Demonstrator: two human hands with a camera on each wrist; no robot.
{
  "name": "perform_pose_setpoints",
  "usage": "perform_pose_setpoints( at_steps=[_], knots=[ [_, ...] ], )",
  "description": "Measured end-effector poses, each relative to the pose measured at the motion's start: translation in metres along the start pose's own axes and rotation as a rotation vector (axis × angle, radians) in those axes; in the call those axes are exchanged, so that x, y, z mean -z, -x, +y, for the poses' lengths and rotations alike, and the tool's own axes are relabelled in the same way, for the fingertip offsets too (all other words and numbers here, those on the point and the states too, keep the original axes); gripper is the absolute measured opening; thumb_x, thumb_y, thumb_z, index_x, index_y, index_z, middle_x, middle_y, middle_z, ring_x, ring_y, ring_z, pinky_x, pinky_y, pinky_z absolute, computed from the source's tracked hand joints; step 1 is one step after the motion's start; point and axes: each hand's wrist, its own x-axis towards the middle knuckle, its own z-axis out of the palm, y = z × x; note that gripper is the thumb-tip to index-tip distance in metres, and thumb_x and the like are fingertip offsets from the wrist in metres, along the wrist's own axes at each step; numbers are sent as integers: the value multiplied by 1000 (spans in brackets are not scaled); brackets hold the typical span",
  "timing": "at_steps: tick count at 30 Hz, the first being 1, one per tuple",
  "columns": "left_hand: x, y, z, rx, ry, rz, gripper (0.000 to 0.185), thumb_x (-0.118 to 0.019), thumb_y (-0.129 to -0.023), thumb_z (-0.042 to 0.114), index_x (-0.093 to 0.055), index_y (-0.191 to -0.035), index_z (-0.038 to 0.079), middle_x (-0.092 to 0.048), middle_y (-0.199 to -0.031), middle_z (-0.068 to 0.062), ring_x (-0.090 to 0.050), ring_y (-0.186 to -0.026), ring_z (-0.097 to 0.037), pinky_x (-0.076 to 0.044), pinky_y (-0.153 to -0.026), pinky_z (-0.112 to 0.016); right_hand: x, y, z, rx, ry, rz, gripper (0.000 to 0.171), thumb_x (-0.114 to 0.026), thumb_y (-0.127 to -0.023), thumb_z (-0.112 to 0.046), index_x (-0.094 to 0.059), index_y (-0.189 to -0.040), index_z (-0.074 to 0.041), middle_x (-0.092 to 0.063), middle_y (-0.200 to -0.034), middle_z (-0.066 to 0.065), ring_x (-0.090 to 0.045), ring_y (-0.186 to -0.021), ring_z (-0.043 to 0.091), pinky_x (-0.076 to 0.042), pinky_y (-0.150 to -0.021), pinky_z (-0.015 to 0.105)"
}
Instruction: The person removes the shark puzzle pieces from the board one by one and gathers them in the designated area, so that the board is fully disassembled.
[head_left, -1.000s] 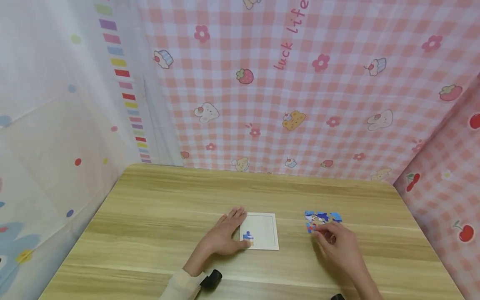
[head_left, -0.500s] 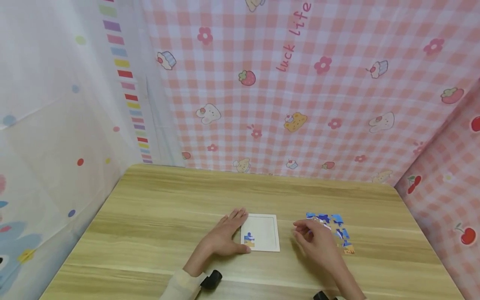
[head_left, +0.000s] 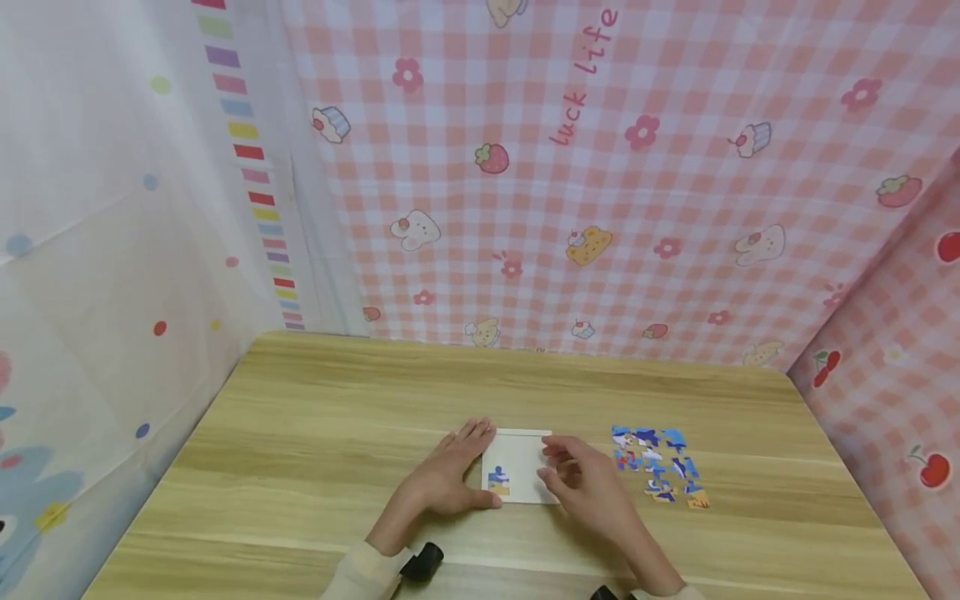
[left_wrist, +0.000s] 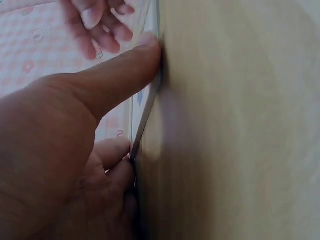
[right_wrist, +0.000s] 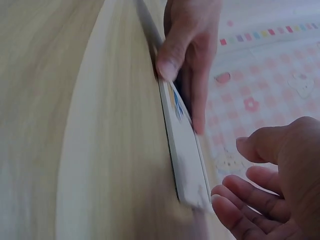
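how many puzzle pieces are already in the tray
1: a single blue and yellow puzzle piece lies in the near left corner of the white puzzle tray, beside the left hand. The right hand may hide others.

You are sitting in a small curtained-off booth, a homely play corner rather than a lab or shop. A pink gingham cloth (head_left: 600, 208) printed with strawberries, cupcakes, bunnies and the words "luck life" hangs behind the light wooden worktop (head_left: 315, 433). On your left is a white sheet (head_left: 112, 250) with coloured dots and striped bars, and on your right a pink cloth with cherries (head_left: 900, 400). A child's jigsaw tray (head_left: 517, 454) and loose puzzle pieces (head_left: 660, 462) lie on the worktop.
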Motion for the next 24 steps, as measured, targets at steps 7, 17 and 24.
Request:
perform_pose_setpoints(
  at_steps=[7, 17, 24],
  knots=[
    [-4, -1, -3, -16, -7, 30, 102, -80, -85, 44, -27, -162, 3, -19, -172, -13, -11, -161, -33, -10, -132, -56, -19, -5, -6, 37, -16, -75, 38, -78, -88, -5, -68, -124, -1, -73, -104, 7, -70, -95, 21, -62, -82, 28],
    [-4, -1, -3, -13, -28, 23, 104, -80, -84, 48, -27, -162, 4, -18, -172, -13, -12, -161, -33, -10, -132, -54, -42, -4, -3, 76, 45, -54, 27, -83, -84, -14, -75, -110, -13, -66, -94, -6, -62, -87, 8, -56, -78, 20],
    [-5, -2, -2, -1, -61, 23, 103, -79, -85, 50, -28, -162, 5, -18, -172, -11, -12, -161, -30, -11, -132, -52, -46, -2, -2, 43, 86, -52, 18, -83, -85, -20, -79, -103, -19, -64, -93, -12, -57, -86, 3, -52, -78, 20]
  ],
)
